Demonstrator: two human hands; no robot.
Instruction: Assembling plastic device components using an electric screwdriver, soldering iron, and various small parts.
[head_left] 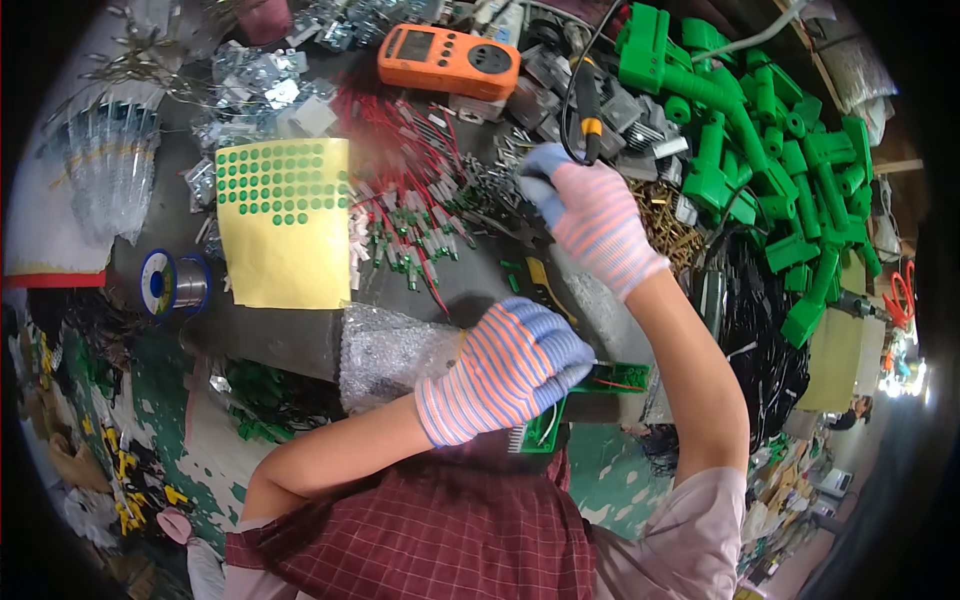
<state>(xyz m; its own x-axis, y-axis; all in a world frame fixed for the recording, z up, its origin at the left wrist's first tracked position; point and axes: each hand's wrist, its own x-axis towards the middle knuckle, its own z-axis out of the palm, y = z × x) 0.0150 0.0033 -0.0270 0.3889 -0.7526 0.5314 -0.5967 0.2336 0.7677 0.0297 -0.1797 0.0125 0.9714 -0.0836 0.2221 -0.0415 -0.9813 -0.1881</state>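
My left hand [508,372], in a striped knitted glove with bluish fingers, is closed on a green plastic casing [540,436] near the table's front edge. Inside the casing a red wire and a white wire show; the rest lies under my fingers. My right hand [598,212], gloved alike, is farther off beside a heap of small silvery metal parts [488,185]. Its fingers are bent and pressed together, and their tips are mostly hidden, so whatever they hold cannot be made out. Just behind it is a black-and-yellow handled tool [588,112] with a black cord.
Green plastic casings [770,150] pile up at the right, near brass-coloured pieces [668,225]. Red-wired parts [405,190] lie mid-table by a yellow sticker sheet [285,265]. An orange meter [448,60] stands behind; a solder spool [175,283] is at left, bubble wrap [385,355] in front.
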